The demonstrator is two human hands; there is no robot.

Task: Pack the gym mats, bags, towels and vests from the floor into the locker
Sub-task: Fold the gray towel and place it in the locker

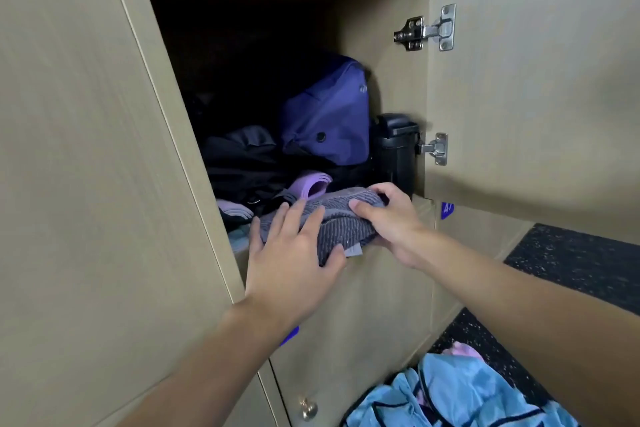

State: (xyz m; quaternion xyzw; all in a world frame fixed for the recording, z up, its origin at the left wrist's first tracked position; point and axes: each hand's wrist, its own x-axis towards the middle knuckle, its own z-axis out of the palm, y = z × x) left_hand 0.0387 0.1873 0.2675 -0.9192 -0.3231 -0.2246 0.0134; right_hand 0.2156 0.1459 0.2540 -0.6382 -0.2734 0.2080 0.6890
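Observation:
A folded grey ribbed towel (341,224) lies at the front edge of the open locker (381,87). My left hand (294,253) rests flat on its near left part with straight fingers. My right hand (388,218) grips the towel's right end, thumb on top and fingers curled over its far side. Inside the locker sit a purple bag (329,114), a dark bag (242,163), rolled lilac mats (310,184) and a black canister (394,149). Light blue vests (460,395) lie on the floor at the lower right.
The locker door (536,97) stands open to the right on two metal hinges. A closed lower door with a brass knob (307,408) is below. Dark speckled floor (575,263) runs along the right.

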